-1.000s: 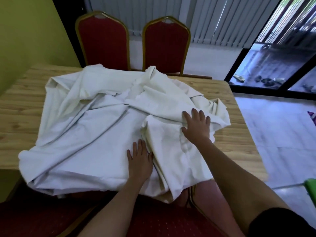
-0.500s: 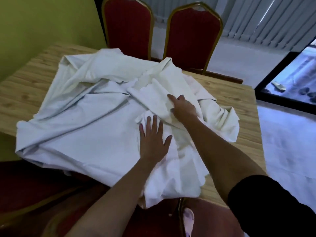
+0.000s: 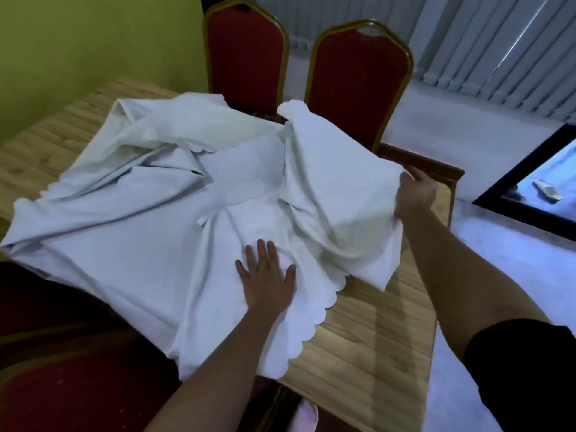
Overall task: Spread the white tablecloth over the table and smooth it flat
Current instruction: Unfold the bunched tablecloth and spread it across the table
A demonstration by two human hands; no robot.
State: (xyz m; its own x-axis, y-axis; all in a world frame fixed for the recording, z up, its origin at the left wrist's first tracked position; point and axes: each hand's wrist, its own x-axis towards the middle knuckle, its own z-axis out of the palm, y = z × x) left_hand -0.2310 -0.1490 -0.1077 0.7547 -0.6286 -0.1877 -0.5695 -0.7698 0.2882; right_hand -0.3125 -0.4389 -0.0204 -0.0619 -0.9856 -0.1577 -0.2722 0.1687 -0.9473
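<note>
The white tablecloth (image 3: 131, 232) lies crumpled and folded over itself on the wooden table (image 3: 367, 344), with a scalloped edge near the front right. My left hand (image 3: 266, 272) rests flat on the cloth near its middle, fingers spread, holding nothing. My right hand (image 3: 414, 194) grips a raised fold of the cloth and holds it lifted off the table toward the right side. Bare wood shows at the right and at the far left of the table.
Two red chairs with gold frames (image 3: 358, 79) stand behind the table's far edge. Another red chair seat (image 3: 62, 378) sits at the near left. A green wall (image 3: 78, 51) runs along the left; vertical blinds and a glass door are at the right.
My right hand took hold of a fold near the cloth's middle and pulled it up and to the right. My left hand stayed flat on the cloth. The camera moved left.
</note>
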